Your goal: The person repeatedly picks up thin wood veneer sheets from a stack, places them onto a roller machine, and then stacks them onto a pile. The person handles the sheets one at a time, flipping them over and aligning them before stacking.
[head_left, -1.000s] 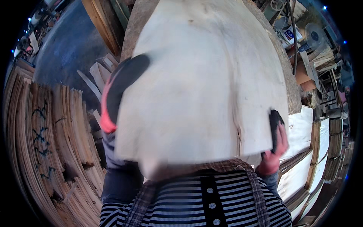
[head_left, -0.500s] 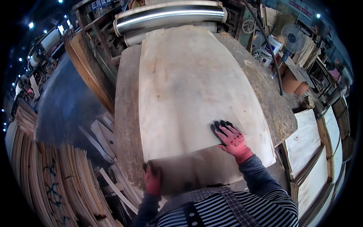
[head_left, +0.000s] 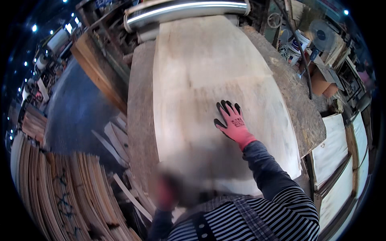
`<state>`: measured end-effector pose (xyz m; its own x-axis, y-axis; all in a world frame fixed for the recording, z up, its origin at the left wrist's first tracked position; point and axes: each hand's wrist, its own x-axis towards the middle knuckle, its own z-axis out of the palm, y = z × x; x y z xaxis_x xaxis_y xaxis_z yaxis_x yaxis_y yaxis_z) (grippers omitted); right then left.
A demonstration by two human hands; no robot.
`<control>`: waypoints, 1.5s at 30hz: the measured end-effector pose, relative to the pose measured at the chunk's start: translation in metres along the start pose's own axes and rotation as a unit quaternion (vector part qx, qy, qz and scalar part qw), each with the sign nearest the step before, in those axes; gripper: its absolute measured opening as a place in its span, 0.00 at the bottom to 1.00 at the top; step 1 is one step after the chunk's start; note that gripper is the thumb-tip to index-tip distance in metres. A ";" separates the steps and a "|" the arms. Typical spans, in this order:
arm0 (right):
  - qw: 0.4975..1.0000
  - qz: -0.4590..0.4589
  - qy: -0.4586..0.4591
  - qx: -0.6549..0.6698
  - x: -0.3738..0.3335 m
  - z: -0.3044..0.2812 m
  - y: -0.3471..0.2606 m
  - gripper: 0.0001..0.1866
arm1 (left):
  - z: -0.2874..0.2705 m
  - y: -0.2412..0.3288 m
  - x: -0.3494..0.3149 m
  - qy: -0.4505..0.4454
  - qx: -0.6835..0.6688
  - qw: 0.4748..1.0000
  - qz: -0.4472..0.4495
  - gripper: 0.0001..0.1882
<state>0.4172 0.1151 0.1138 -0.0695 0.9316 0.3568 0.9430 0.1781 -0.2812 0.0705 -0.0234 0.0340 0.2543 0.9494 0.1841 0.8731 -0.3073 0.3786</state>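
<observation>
A pale, stained wood veneer sheet (head_left: 209, 52) stretches away from me over a worn board table (head_left: 140, 92), its far end by a shiny metal roller (head_left: 189, 11). Flat on the veneer's middle lies my right hand (head_left: 233, 121), in a pink glove with black fingertips, fingers spread. At the near left corner is my left hand (head_left: 166, 190), also gloved in pink and smeared by motion; its fingers cannot be made out. Beside it, the near part of the top sheet shows as a dark blur, apparently lifted off the surface beneath.
Stacked veneer strips (head_left: 66, 188) stand at the lower left, with loose offcuts (head_left: 116, 136) by the table. A wooden plank (head_left: 94, 72) leans at the table's far left. White-faced stacks (head_left: 329, 140) flank the right side; a fan (head_left: 321, 36) and cardboard box (head_left: 321, 82) stand beyond.
My right hand has slid forward and a little left over the veneer. The curled near edge has unrolled partway into a blur. The left hand stays at the near left corner, moving fast.
</observation>
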 end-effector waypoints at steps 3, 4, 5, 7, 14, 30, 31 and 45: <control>0.998 -0.011 -0.043 0.043 -0.067 -0.021 -0.014 0.35 | -0.005 -0.007 0.009 -0.021 -0.093 0.995 -0.018 0.25; 0.997 -0.014 -0.058 0.048 -0.091 -0.029 -0.018 0.35 | -0.018 -0.001 0.015 -0.035 -0.121 0.990 -0.065 0.25; 0.995 -0.019 -0.077 0.054 -0.115 -0.035 -0.026 0.36 | -0.030 0.010 0.014 0.077 -0.099 0.992 0.003 0.26; 0.993 -0.022 -0.105 0.058 -0.159 -0.048 -0.042 0.39 | -0.050 0.019 0.021 0.161 -0.026 0.985 0.065 0.24; 0.957 0.041 -0.285 -0.034 -0.285 -0.065 -0.063 0.49 | -0.109 0.077 0.030 -0.119 -0.461 0.879 0.002 0.27; 0.995 -0.008 -0.058 -0.080 -0.180 -0.097 -0.049 0.32 | -0.097 0.043 0.033 0.099 -0.359 0.925 0.077 0.28; 0.997 -0.006 -0.044 -0.065 -0.161 -0.079 -0.033 0.32 | -0.086 0.044 0.034 0.121 -0.301 0.945 0.044 0.29; 0.988 -0.087 -0.125 0.017 -0.175 -0.052 -0.024 0.34 | 0.001 -0.028 -0.015 0.066 -0.455 0.868 -0.188 0.23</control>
<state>0.4237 -0.0684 0.1048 -0.3116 0.9344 0.1724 0.8988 0.3487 -0.2656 0.0426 -0.0287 0.0195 -0.0807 0.9963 -0.0282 0.1780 0.0423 0.9831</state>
